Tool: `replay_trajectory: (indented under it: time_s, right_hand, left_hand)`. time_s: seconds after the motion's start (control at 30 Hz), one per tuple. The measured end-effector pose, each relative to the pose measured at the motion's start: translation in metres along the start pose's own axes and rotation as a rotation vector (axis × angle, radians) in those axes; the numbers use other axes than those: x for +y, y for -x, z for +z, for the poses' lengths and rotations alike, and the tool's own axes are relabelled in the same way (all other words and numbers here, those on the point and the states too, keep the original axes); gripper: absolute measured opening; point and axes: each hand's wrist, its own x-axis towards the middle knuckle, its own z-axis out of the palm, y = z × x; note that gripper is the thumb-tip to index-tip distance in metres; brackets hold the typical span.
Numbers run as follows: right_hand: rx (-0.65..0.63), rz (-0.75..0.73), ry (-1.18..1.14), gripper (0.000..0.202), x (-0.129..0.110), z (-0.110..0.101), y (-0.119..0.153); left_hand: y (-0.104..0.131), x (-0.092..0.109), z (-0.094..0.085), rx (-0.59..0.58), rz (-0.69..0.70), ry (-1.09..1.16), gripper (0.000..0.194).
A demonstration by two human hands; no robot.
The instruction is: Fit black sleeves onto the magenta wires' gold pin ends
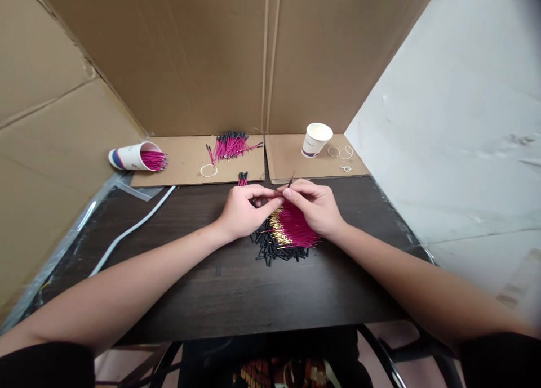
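Observation:
Above the middle of the dark table, my left hand (245, 212) and my right hand (316, 205) meet at the fingertips, both in a pinch. A thin wire (291, 179) with a dark tip sticks up from between my right thumb and finger. Whatever my left fingertips hold is too small to make out. Right beneath my hands lies a pile of magenta wires (298, 227) with gold-coloured ends pointing left. Many short black sleeves (274, 253) are scattered around and under those ends. Beyond my left hand is a small bunch of black-capped magenta wires (242, 178).
A paper cup (129, 157) lies on its side at left, filled with magenta wires. Black-capped wires (231, 146) are heaped on the cardboard sheet (181, 163). An upright cup (316, 140) stands at back right beside white rubber bands (340, 152). Cardboard walls (203, 61) close the back and left.

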Motion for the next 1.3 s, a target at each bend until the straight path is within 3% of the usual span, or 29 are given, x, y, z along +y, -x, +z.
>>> replay_trajectory:
  time_s: [0.17, 0.33, 0.73, 0.93, 1.0, 1.1, 1.2, 1.3]
  right_hand:
    - [-0.031, 0.016, 0.008, 0.023, 0.002, -0.001, 0.001]
    - [-0.014, 0.017, 0.016, 0.023, 0.004, -0.001, 0.0]
    - [0.137, 0.095, -0.02, 0.021, 0.007, -0.005, -0.006]
    - [0.28, 0.092, 0.007, 0.024, 0.01, -0.013, -0.013]
    - [0.228, 0.077, 0.127, 0.025, 0.01, -0.016, -0.014]
    - [-0.004, -0.063, 0.357, 0.024, 0.008, -0.019, -0.012]
    - [-0.246, -0.21, 0.493, 0.023, 0.003, -0.019, -0.008]
    - [-0.337, -0.226, 0.49, 0.019, 0.001, -0.017, -0.006]
  left_hand:
    - [0.001, 0.001, 0.001, -0.055, 0.059, 0.007, 0.022]
    - [0.002, 0.002, 0.001, -0.067, 0.029, 0.006, 0.022]
    - [0.002, 0.0, -0.002, -0.108, 0.115, -0.125, 0.014]
    - [-0.001, -0.002, -0.008, -0.087, 0.163, -0.128, 0.013]
    - [-0.004, -0.005, -0.009, -0.01, 0.122, -0.109, 0.015]
    - [-0.008, -0.01, -0.01, 0.105, 0.026, -0.051, 0.02]
    - [-0.009, -0.013, -0.009, 0.105, 0.012, -0.036, 0.022]
    - [-0.007, -0.013, -0.008, 0.052, 0.084, -0.09, 0.022]
